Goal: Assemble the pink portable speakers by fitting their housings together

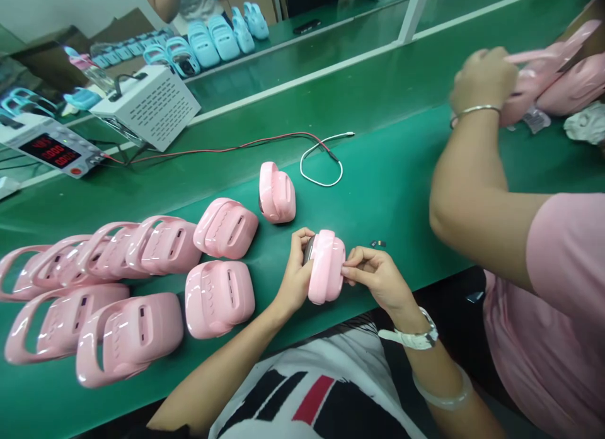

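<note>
My left hand (299, 276) is wrapped round a pink portable speaker (326, 267) with a carry handle, held above the green table near its front edge. Its dark front faces my left palm. The fingers of my right hand (373, 272) are pinched together against the speaker's right side. What sits between those fingertips, if anything, is too small to make out. Just beyond my right hand lie a few tiny dark chips, perhaps memory cards (378, 244). Another pink speaker (278, 193) stands a little farther back, its ports hidden from view.
Several pink speakers (220, 298) fill the table's left side. A power supply (51, 150) with red digits feeds a red wire and white cable (309, 174). At right, a co-worker's arm (472, 155) reaches to more pink speakers (548, 80). Light-blue speakers (222, 39) stand behind.
</note>
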`<state>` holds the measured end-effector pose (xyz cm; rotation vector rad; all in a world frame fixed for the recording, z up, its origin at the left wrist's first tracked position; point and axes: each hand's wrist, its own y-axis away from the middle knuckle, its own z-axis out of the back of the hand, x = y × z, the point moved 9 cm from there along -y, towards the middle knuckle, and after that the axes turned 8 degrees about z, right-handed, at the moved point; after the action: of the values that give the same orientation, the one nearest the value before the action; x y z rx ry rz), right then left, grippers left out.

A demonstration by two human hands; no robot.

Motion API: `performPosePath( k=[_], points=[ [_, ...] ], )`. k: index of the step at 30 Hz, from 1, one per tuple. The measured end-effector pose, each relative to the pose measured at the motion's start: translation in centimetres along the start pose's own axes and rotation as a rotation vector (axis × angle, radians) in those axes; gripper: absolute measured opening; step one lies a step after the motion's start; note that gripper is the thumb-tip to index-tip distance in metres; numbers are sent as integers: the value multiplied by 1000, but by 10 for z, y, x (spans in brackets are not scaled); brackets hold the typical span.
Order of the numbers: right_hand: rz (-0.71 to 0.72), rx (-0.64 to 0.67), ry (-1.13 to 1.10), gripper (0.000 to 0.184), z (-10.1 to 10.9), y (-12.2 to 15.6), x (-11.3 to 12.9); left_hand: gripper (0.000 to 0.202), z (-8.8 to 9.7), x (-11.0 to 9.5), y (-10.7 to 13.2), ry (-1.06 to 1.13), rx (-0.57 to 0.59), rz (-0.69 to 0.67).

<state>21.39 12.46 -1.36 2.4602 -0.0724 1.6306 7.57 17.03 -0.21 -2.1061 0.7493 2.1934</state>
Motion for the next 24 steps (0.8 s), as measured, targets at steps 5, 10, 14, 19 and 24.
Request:
performPosePath(
  k=[5, 10, 14, 19, 24],
  points=[
    [-6, 17, 67, 39, -3, -1, 5, 33, -5, -4, 1, 3, 37, 0],
    [11, -6, 206, 46, 5, 3, 3, 39, -5, -8, 1, -20, 48, -8],
    [125, -213, 447, 42, 47, 7, 21, 40, -4, -8, -1, -34, 71, 2],
    [305, -470, 790, 38, 86, 15, 55, 42, -4, -7, -1, -48, 83, 27],
    [278, -449, 910, 44, 82, 11, 55, 40, -6, -8, 2, -30, 60, 13]
  ],
)
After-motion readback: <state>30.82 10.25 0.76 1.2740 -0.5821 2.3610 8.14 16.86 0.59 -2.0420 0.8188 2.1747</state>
